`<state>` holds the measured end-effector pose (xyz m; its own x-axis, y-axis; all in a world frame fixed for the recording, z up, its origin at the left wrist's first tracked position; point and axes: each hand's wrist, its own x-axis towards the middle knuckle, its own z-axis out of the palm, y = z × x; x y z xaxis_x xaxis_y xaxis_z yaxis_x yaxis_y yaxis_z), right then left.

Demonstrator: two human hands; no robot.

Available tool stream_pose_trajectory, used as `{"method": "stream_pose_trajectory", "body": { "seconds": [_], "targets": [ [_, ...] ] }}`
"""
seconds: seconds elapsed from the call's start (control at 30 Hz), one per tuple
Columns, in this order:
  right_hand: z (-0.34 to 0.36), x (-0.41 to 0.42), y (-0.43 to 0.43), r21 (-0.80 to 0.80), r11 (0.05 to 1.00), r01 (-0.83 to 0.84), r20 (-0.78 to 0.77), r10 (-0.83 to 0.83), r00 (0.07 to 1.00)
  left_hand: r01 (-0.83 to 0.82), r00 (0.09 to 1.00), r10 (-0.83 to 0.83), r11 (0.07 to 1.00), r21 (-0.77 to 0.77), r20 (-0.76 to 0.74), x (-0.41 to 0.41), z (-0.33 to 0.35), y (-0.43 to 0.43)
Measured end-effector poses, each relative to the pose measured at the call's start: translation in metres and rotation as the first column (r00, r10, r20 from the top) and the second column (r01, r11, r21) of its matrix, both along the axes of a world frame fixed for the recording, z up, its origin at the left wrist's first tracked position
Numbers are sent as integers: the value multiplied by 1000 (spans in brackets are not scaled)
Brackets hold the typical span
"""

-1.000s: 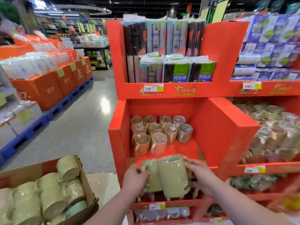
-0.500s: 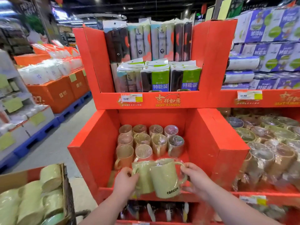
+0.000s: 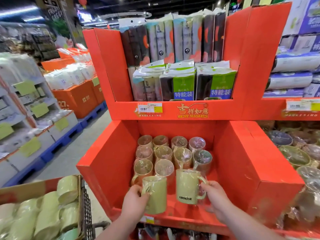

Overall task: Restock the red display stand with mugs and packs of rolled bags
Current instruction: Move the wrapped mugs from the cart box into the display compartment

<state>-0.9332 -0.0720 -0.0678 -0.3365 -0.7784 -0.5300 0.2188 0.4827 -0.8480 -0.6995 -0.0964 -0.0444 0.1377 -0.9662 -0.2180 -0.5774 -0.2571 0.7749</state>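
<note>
Left hand (image 3: 134,201) grips green mug (image 3: 155,194); right hand (image 3: 214,196) grips "concise" mug (image 3: 187,187) by handle. Both upright, apart, over front of red stand (image 3: 107,163) bin, before wrapped brown mugs (image 3: 173,153).

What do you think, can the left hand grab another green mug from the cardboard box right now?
Not right now, probably: the left hand grips a green mug, so it's full. The cardboard box sits close, open-topped, so once that mug is down it likely could.
</note>
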Motion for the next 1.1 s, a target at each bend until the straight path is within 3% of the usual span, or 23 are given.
{"method": "stream_pose_trajectory", "body": {
  "seconds": [0.37,0.63,0.73,0.9,1.0,1.1],
  "targets": [
    [-37,16,-42,13,986,164,-260,-155,953,62,997,-63,998,-20,-34,14,-15,-45],
    [-77,44,-61,61,984,166,-416,-126,901,68,995,-67,998,2,-76,23,-27,-62],
    [-86,52,-67,84,992,96,-414,-53,909,60,993,-58,998,16,-102,24,-29,-65],
    [-101,54,-74,146,972,-186,-369,228,901,35,996,-33,999,30,-80,28,-33,-70],
    [-95,43,-71,275,931,-239,-479,348,806,30,996,-25,999,45,-90,31,-34,-71],
    [-82,24,-74,340,931,-137,-663,340,667,34,995,-28,998,51,-101,31,-35,-70]
  ]
}}
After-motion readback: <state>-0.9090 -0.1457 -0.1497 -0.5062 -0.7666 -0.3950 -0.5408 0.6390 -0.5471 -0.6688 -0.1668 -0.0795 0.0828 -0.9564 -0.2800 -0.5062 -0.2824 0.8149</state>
